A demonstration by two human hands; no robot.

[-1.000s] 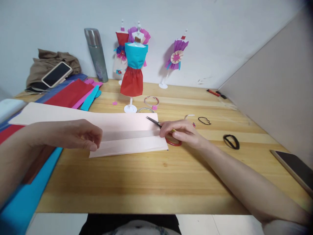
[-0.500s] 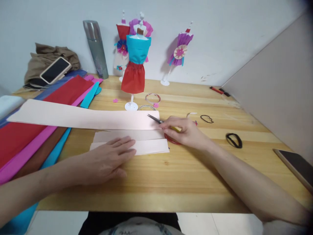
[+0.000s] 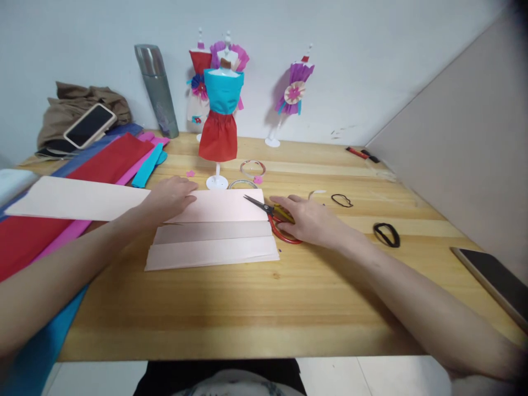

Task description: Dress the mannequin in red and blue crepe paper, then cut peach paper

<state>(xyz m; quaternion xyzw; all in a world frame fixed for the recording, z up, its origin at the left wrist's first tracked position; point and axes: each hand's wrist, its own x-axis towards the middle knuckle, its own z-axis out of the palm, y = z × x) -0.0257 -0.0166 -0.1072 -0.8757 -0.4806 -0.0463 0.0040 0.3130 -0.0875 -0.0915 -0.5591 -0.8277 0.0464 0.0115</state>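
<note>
A long pale pink paper strip (image 3: 223, 205) runs across the table, partly over the coloured sheets at left. My left hand (image 3: 171, 197) lies palm down on it, fingers stretched out. Just below, nearer me, are more pale pink folded pieces (image 3: 214, 253). Scissors (image 3: 264, 207) with red and yellow handles rest with their dark blades over the strip's right end. My right hand (image 3: 307, 219) is at the handles, with thumb and forefinger apart on either side of the yellow handle and no visible grip.
Coloured sheets (image 3: 111, 159) lie at left beneath a phone (image 3: 91, 125) and brown cloth (image 3: 78, 104). Behind stand a flask (image 3: 157, 91) and several dressed mini mannequins (image 3: 223, 93). Tape rings (image 3: 253, 168), black bands (image 3: 386, 235) and a dark tablet-like device (image 3: 490, 275) are also on the table.
My left hand has moved from the shorter folded pieces up onto the long strip. My right hand's fingers have spread from their pinch at the scissors' pivot and shifted back along the handles.
</note>
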